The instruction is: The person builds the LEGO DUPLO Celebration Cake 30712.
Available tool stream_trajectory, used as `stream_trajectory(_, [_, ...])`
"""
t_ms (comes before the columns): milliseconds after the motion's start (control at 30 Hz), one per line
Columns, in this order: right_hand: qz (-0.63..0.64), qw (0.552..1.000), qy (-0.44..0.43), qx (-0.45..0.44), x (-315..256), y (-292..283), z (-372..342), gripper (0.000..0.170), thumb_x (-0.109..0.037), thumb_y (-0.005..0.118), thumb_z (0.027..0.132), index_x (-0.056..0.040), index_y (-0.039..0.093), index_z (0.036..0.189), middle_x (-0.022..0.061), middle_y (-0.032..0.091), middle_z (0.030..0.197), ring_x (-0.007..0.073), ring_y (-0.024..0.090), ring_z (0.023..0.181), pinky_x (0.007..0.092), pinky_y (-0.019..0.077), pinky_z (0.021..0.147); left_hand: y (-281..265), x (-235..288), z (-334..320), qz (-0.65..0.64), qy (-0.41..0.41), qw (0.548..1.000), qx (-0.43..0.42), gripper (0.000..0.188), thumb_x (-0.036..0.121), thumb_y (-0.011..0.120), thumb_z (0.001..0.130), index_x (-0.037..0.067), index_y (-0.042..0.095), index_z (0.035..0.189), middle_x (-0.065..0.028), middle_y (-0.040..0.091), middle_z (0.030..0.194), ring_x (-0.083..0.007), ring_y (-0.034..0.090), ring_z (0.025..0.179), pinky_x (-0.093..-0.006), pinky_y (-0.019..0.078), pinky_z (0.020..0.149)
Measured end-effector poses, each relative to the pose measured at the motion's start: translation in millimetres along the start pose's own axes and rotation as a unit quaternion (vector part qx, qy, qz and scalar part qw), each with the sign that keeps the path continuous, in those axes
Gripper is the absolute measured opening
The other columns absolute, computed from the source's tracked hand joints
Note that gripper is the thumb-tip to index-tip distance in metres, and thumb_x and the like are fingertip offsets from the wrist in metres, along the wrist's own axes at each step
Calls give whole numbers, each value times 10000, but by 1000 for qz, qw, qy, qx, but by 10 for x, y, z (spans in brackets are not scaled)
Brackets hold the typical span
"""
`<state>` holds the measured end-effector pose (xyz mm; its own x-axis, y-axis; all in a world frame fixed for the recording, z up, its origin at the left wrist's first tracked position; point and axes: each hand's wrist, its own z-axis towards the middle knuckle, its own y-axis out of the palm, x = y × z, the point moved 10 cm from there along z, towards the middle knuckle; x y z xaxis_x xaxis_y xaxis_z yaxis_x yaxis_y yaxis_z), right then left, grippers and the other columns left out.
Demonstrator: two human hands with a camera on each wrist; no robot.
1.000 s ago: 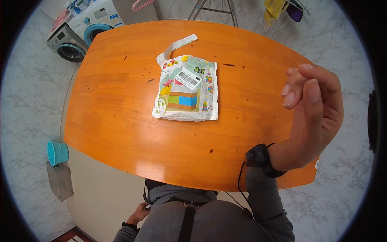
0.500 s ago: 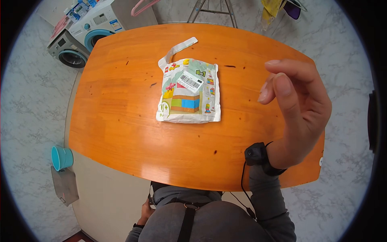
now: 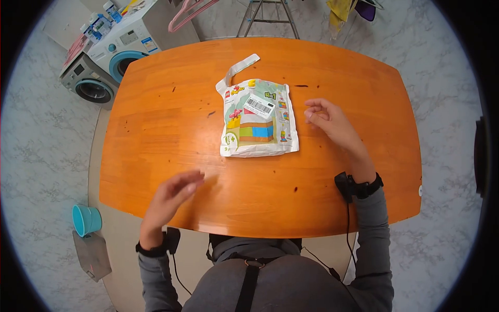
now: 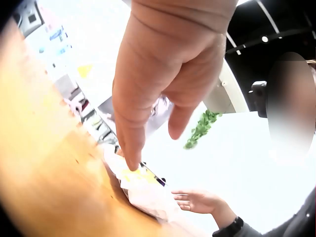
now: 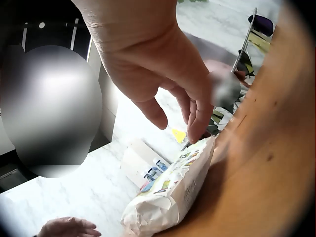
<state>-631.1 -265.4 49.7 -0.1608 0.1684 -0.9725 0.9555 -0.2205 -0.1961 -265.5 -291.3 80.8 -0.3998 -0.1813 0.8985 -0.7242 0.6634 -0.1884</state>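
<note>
A white Lego Duplo bag (image 3: pixel 260 118) lies on the wooden table, printed with coloured blocks and bearing a barcode label. From its top left corner a torn strip (image 3: pixel 243 67) sticks out. My right hand (image 3: pixel 332 125) hovers just right of the bag, fingers loosely bent and holding nothing. Over the front left part of the table is my left hand (image 3: pixel 171 197), empty, its fingers reaching toward the bag. In the right wrist view the bag (image 5: pixel 168 192) sits below my right fingers. The left wrist view shows the bag (image 4: pixel 148 197) beyond my left fingertips.
The table (image 3: pixel 156 130) has a curved edge and several dark marks. Two washing machines (image 3: pixel 127 44) stand behind it at the left, and a stepladder (image 3: pixel 267 21) at the back. On the floor at the left is a blue bucket (image 3: pixel 87 220). A cable hangs from each wrist camera.
My right hand has come down and left from its raised place to beside the bag. My left hand has risen from beside my body to over the table. The bag stays on the table.
</note>
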Motion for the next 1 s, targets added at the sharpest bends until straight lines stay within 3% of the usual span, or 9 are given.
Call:
stream_trajectory(133, [117, 985, 121, -23, 301, 172, -134, 509, -285, 620, 924, 1, 447, 1309, 101, 590, 1109, 158, 621, 902, 286, 515, 802, -34, -99, 925, -203, -15, 979, 24, 504, 243, 530, 981, -58, 402, 1365, -157, 513, 1349, -220, 502, 1256, -312, 418, 1005])
stream_trajectory(267, [162, 968, 176, -73, 510, 343, -191, 531, -317, 588, 944, -7, 410, 1337, 111, 607, 1097, 180, 630, 927, 319, 534, 808, 275, -98, 1297, -233, -26, 972, -33, 533, 258, 545, 972, -22, 379, 1394, -128, 521, 1328, -204, 520, 1206, -316, 430, 985])
stream_trajectory(333, [170, 963, 182, -99, 489, 444, -192, 528, -323, 585, 946, -7, 412, 1332, 114, 614, 1093, 183, 634, 934, 328, 538, 805, 341, -75, 1335, -245, -39, 969, 3, 648, 285, 576, 955, -9, 274, 1448, -144, 494, 1353, -199, 517, 1206, -312, 424, 1000])
stream_trajectory(433, [196, 951, 208, -118, 449, 555, -152, 445, -287, 526, 980, 0, 431, 1307, 121, 626, 1097, 197, 649, 955, 344, 550, 806, 466, 16, 1396, -283, -5, 958, 32, 600, 294, 576, 949, 79, 331, 1453, -97, 493, 1340, -193, 491, 1190, -339, 426, 975])
stream_trajectory(600, [235, 943, 217, -94, 456, 636, -105, 325, -153, 384, 1019, 25, 451, 1284, 141, 623, 1151, 214, 663, 989, 358, 574, 848, 563, 75, 1412, -264, -28, 964, -15, 644, 341, 580, 937, 93, 307, 1465, -104, 483, 1325, -224, 501, 1138, -367, 437, 961])
stream_trajectory(767, [219, 948, 203, -109, 301, 616, -161, 331, -123, 388, 1008, 54, 452, 1281, 148, 621, 1163, 196, 668, 985, 331, 575, 853, 525, 222, 1341, -207, -61, 975, -48, 664, 387, 598, 912, 92, 341, 1448, -135, 498, 1273, -269, 514, 1090, -398, 473, 916])
stream_trajectory(833, [213, 950, 199, -111, 228, 597, -199, 331, -112, 387, 1005, 63, 454, 1277, 151, 621, 1164, 189, 670, 984, 321, 576, 849, 565, 277, 1296, -202, -67, 971, -106, 738, 360, 600, 916, 66, 239, 1489, -152, 481, 1285, -279, 496, 1133, -403, 481, 908])
stream_trajectory(933, [218, 947, 197, -132, 116, 609, -248, 334, -99, 399, 998, 50, 441, 1293, 150, 621, 1162, 184, 668, 988, 322, 576, 849, 552, 330, 1242, -205, -86, 966, -131, 701, 360, 581, 929, 73, 258, 1481, -164, 475, 1272, -272, 511, 1118, -399, 501, 871])
stream_trajectory(1000, [233, 942, 196, -139, 56, 625, -294, 415, -81, 417, 988, 16, 341, 1384, 145, 600, 1182, 178, 666, 982, 321, 580, 838, 535, 448, 1149, -197, -77, 968, -132, 670, 355, 567, 939, 75, 276, 1473, -172, 472, 1268, -269, 517, 1108, -390, 516, 859])
